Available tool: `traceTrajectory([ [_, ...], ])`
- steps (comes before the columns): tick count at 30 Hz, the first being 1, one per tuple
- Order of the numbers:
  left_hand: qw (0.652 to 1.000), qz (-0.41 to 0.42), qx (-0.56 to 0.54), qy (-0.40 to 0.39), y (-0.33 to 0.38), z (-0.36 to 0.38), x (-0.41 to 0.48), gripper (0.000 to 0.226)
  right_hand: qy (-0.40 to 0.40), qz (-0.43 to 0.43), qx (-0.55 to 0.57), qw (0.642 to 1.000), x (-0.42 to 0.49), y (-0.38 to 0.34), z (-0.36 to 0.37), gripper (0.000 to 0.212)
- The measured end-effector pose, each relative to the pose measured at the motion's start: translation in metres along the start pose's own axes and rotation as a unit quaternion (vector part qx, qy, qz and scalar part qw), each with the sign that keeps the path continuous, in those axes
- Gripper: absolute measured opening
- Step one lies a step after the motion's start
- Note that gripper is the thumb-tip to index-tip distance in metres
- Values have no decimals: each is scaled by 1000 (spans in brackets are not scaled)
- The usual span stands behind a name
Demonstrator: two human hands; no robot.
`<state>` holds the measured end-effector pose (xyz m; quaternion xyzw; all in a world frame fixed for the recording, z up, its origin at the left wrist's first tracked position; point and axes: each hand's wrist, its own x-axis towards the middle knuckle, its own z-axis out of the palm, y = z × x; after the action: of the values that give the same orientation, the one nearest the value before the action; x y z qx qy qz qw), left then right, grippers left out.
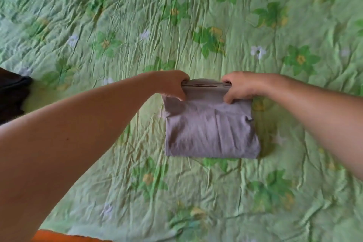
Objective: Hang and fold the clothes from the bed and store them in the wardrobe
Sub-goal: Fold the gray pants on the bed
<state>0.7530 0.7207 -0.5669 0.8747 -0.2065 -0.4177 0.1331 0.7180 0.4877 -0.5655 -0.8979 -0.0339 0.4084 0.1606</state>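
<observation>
Both hands grip the far edge of the folded grey-lilac cotton garment (212,129), one at each far corner. The left hand (174,84) has its fingers curled over the top of the folded edge, with the thumb pressed against the near face of the cloth. The right hand (241,86) holds the opposite corner the same way: fingers wrapped over the edge, thumb pinching the cloth from the near side. Several stacked layers of fabric show along the held edge between the two hands.

The garment forms a roughly square packet. It sits right of centre in the view, over the light green crinkled bedspread with a green and yellow flower print (137,15). A shadow falls on the bedspread along the packet's right side. Whether the near edge rests on the bedspread cannot be determined.

Both forearms are bare and reach in from the lower left and the right.

A dark, crumpled piece of clothing (11,94) lies on the bedspread at the left border, well apart from the folded garment. A strip of orange fabric (64,236) shows at the bottom border.
</observation>
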Motion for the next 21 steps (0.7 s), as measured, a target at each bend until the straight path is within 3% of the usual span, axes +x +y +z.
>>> traceTrajectory([
  [3,998,36,0,51,13,-21,-31,26,56,-25,-31,998,-31,-11,-20,26],
  [8,953,67,70,287,39,-65,-82,28,269,-79,-144,949,-90,-22,-73,42],
  [12,918,82,174,346,41,-9,-102,40,339,-123,-237,902,-112,-19,-24,49],
  [14,929,58,201,305,35,49,-108,55,311,-102,-262,908,-115,-14,35,50],
  [17,970,28,200,136,12,128,-116,59,108,-43,-243,963,-117,3,128,66],
  [18,977,21,178,117,1,143,-114,54,66,-33,-216,973,-116,10,149,70],
  [19,981,14,140,138,-9,149,-111,49,77,-42,-181,980,-114,14,159,69],
  [21,970,-13,79,230,-21,151,-91,44,207,-77,-127,967,-95,22,166,60],
])
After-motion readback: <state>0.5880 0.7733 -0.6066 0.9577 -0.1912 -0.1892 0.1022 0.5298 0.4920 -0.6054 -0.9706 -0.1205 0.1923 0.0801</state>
